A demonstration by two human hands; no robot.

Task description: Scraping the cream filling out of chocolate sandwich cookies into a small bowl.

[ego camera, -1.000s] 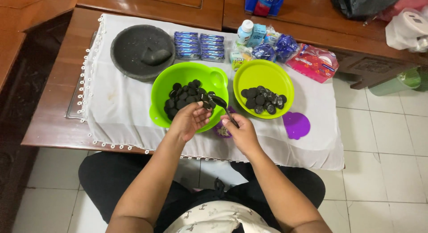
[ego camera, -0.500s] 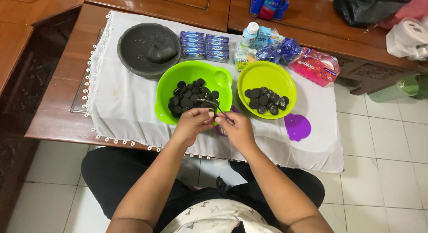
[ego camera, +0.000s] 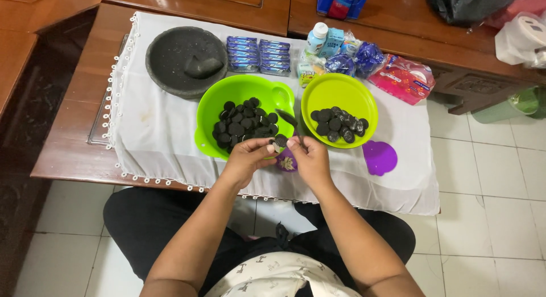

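Bright, even indoor light falls from above, and the white cloth [ego camera: 170, 132] reads clean with only soft shadows beneath the bowls [ego camera: 341, 92]. Glare streaks the polished wood beyond the cloth. Focus is sharp at the centre; straight lines bow slightly toward the edges.

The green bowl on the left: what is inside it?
The green bowl holds a heap of dark round cookies, piled over most of its bottom. The left hand covers the near rim, so anything there is hidden.
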